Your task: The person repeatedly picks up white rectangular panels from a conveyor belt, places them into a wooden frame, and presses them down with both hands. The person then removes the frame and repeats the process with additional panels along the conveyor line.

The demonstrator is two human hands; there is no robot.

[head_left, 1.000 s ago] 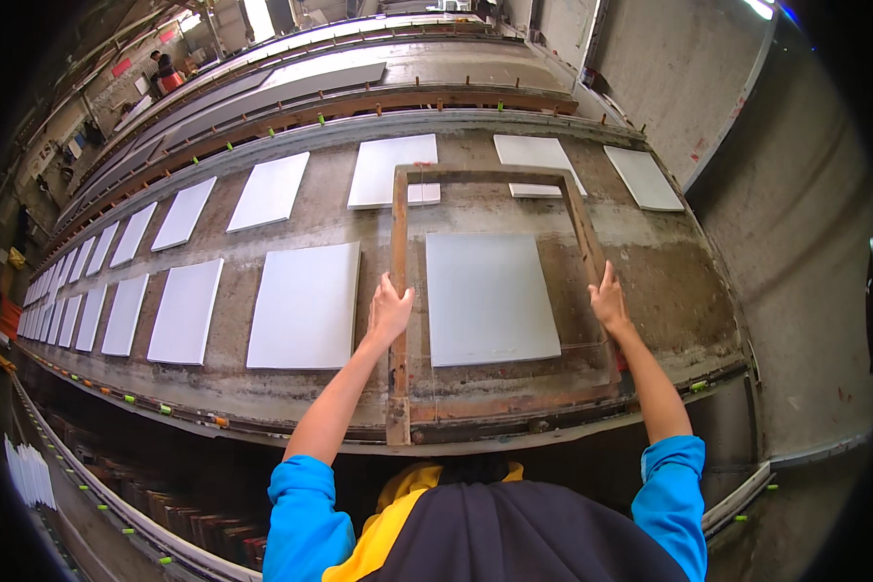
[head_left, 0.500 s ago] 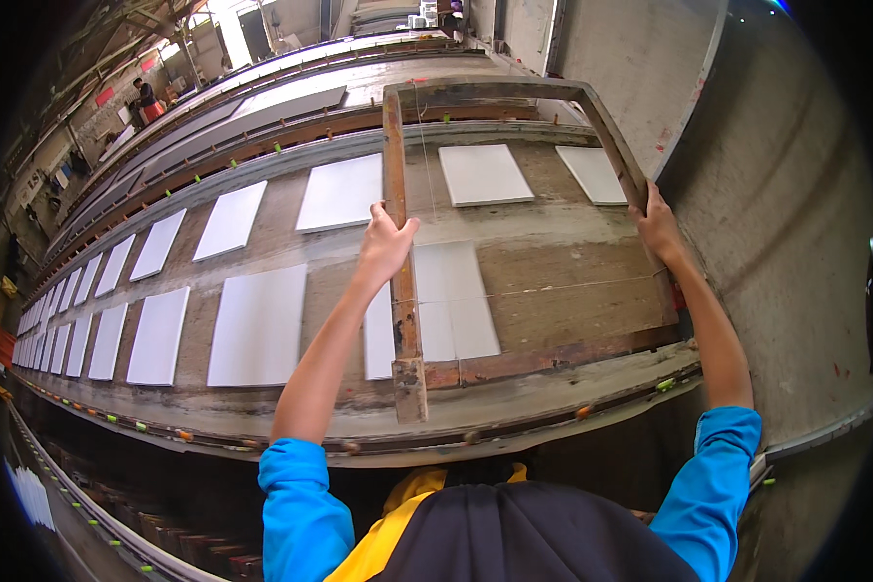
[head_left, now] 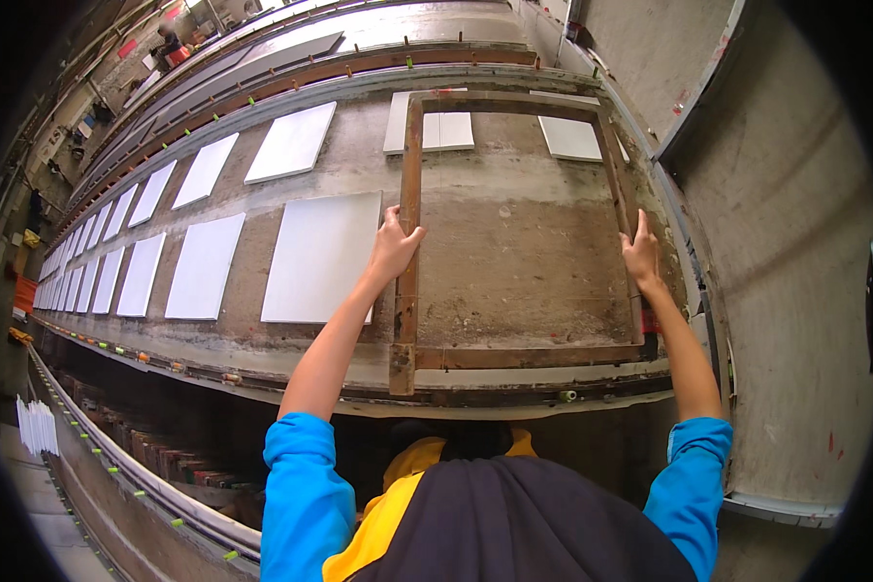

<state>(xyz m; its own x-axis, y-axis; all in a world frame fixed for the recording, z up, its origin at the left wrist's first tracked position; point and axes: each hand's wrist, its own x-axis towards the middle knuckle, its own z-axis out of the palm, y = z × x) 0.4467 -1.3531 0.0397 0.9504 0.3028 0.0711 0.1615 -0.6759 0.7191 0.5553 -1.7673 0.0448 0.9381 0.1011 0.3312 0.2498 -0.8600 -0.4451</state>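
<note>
Both hands hold a large rectangular wooden frame (head_left: 410,175) over the right end of a long table (head_left: 524,233). My left hand (head_left: 394,246) is closed around its left bar, thumb on the inner side. My right hand (head_left: 641,252) grips the right bar, a finger stretched along it. The frame's middle is see-through, with a thin thread faintly visible near the top. Through it show the stained brown tabletop and part of a white panel (head_left: 451,131) at the far side. Whether the frame touches the table cannot be told.
Two rows of white rectangular panels (head_left: 322,257) run along the table to the left. Small green and orange pieces dot the table's near rail (head_left: 233,377). A grey wall (head_left: 795,242) stands close at the right. Further tables lie beyond, with a person (head_left: 172,44) far off.
The frame has levelled and come to lie over the tabletop's bare right end, still in both hands. A near white panel that was partly beneath it now lies left of it. The view has shifted.
</note>
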